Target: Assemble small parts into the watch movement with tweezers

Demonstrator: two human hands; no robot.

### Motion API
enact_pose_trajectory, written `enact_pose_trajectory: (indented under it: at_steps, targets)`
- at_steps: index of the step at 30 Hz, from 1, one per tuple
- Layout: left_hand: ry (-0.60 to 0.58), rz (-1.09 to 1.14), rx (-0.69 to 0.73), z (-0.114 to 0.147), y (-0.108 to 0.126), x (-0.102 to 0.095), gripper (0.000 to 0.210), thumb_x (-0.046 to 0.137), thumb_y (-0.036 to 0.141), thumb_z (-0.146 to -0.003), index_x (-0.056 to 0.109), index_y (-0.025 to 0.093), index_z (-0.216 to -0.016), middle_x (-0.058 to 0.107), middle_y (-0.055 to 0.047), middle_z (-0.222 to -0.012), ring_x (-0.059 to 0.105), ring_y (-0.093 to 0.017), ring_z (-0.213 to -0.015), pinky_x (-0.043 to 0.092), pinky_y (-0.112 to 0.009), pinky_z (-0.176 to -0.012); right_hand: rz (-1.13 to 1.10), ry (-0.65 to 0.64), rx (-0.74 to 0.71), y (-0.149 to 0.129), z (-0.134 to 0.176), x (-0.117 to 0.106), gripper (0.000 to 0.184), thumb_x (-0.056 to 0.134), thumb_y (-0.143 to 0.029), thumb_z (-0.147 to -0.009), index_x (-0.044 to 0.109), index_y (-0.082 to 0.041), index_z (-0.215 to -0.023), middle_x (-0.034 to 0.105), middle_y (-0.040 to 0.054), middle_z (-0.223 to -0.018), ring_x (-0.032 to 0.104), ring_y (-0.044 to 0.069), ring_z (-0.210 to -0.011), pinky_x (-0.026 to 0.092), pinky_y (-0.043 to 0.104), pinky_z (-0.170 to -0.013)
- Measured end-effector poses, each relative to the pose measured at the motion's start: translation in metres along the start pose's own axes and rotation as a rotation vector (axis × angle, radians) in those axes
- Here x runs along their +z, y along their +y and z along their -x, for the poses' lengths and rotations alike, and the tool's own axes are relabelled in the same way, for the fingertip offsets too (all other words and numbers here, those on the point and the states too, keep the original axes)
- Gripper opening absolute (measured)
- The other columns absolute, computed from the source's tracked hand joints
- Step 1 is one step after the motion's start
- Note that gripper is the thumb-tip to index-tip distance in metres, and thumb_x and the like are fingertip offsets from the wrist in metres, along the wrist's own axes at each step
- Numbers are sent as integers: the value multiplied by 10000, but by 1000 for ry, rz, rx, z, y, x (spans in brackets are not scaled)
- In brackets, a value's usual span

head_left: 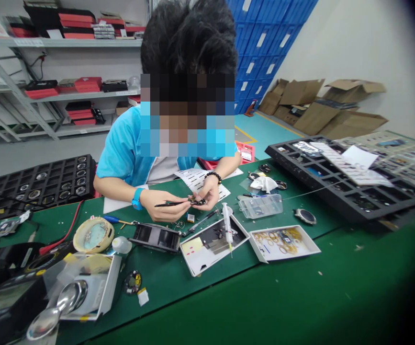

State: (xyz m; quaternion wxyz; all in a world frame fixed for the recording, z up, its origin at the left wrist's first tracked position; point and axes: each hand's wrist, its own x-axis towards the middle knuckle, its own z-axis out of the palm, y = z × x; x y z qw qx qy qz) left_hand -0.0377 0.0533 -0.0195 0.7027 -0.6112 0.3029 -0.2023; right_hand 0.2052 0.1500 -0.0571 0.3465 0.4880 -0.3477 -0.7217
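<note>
Head view: own hands unseen; co-worker's hand [160, 200] pinches tweezers [173, 204].

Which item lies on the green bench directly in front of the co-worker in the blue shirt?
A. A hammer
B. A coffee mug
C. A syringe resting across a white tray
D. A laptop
C. A syringe lies across the edge of a white tray on the green bench, just in front of the co-worker's hands; no hammer, mug or laptop shows.
</note>
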Motion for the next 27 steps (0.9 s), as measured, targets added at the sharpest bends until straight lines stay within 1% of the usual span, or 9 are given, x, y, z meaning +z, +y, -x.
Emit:
enact_pose_trajectory:
  at_steps: [6, 12, 15, 17, 19, 21, 23, 25, 27]
  targets:
    - [10, -6, 21, 3, 1, 1, 307, 714, 301, -944, 686, 109, -1182, 685, -177, -1227, 715, -188, -1159, 588, -358, -1105, 21, 6, -11, 0, 0, 0, 376, 487, -195, -1011, 550, 121, -1205, 621, 174, -1126, 694, 35, -967, 535, 81, -862]
    - [22, -19, 45, 3, -2, 3, 296, 738, 289, -930, 694, 117, -1167, 690, -179, -1213, 725, -199, -1143, 602, -338, -1076, 34, 2, -28, -2, 0, -1, 355, 461, -171, -1015, 540, 119, -1204, 622, 173, -1124, 687, 11, -924, 514, 40, -817]
    - [-11, -250, 175, 3, 0, 3, 277, 622, 242, -1012, 649, 82, -1236, 688, -183, -1209, 725, -160, -1136, 618, -283, -1023, 54, -2, -17, -3, 0, -1, 356, 460, -171, -1016, 541, 119, -1205, 624, 175, -1120, 688, 14, -922, 520, 45, -819]
    - [-35, -765, 461, 3, 4, 4, 265, 532, 173, -1055, 629, 49, -1267, 691, -161, -1196, 706, -69, -1137, 575, -150, -1003, 70, -1, -19, -4, 0, -1, 350, 455, -170, -1018, 541, 117, -1199, 626, 170, -1109, 689, 16, -919, 519, 41, -810]
    - [-19, -1622, 815, 4, 10, 5, 281, 457, 155, -1086, 644, 47, -1266, 689, -127, -1201, 656, 14, -1184, 472, -73, -1067, 91, 8, -38, -4, 0, -1, 336, 448, -163, -1019, 542, 113, -1185, 628, 163, -1095, 687, 11, -895, 513, 31, -788]
    - [26, -2558, 1107, 5, 16, 5, 322, 404, 185, -1104, 680, 78, -1231, 688, -109, -1179, 631, 5, -1227, 460, -150, -1129, 123, 26, -85, -3, 0, 0, 314, 442, -151, -1017, 542, 107, -1166, 627, 151, -1082, 681, 0, -858, 498, 13, -760]
    - [123, -3270, 1353, 6, 19, 5, 310, 428, 201, -1083, 708, 93, -1162, 688, -109, -1086, 665, -72, -1184, 528, -269, -1099, 175, 59, -160, -1, -1, 1, 281, 444, -130, -1010, 542, 95, -1148, 626, 125, -1058, 668, -21, -818, 474, -15, -742]
    - [378, -3715, 1654, 5, 21, 4, 214, 524, 177, -1022, 712, 98, -1089, 675, -96, -993, 693, -112, -1095, 596, -276, -983, 252, 105, -253, 4, -2, 3, 233, 459, -96, -992, 539, 80, -1123, 622, 94, -1025, 650, -44, -788, 442, -47, -725]
    - [733, -3951, 1894, 2, 22, 4, 179, 568, 111, -968, 706, 104, -1083, 673, -78, -982, 694, -98, -1078, 605, -221, -932, 353, 160, -357, 10, -4, 4, 193, 472, -51, -966, 531, 75, -1100, 611, 70, -989, 628, -66, -764, 409, -75, -713]
